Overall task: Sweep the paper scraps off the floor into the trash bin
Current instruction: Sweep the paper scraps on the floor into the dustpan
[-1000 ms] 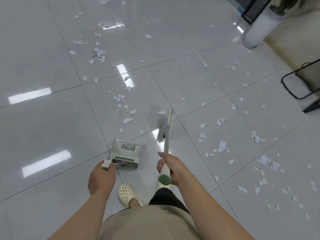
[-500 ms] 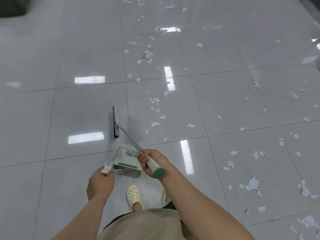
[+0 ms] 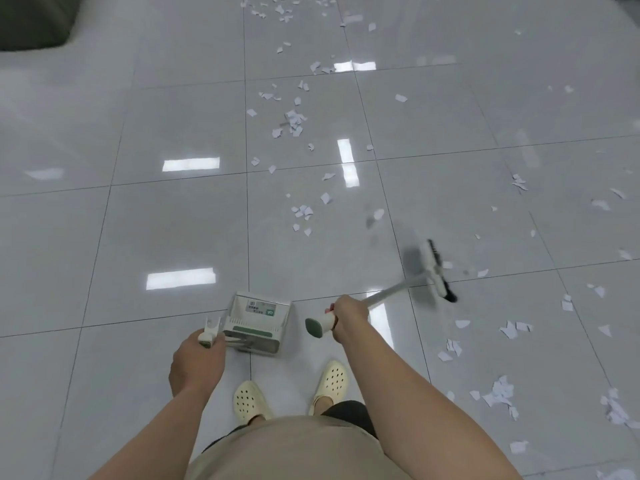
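Note:
My left hand [image 3: 197, 358] grips the upright handle of a white and green dustpan [image 3: 257, 320], which stands on the grey tiled floor just ahead of my feet. My right hand [image 3: 348, 318] grips the white broom handle near its green end cap. The broom head [image 3: 438, 271], with dark bristles, is out to the right, blurred and just above or at the floor. White paper scraps [image 3: 294, 119] lie scattered ahead, with more paper scraps [image 3: 498, 393] to the right. No trash bin is recognisable in view.
My feet in cream perforated clogs [image 3: 249, 401] stand just behind the dustpan. A dark object [image 3: 33, 20] fills the far left corner. Ceiling lights reflect on the glossy tiles [image 3: 104, 237] to the left, where few scraps lie.
The broom head swung from the left of the dustpan across to the right side. My view turned left, and the dustpan stayed in my left hand.

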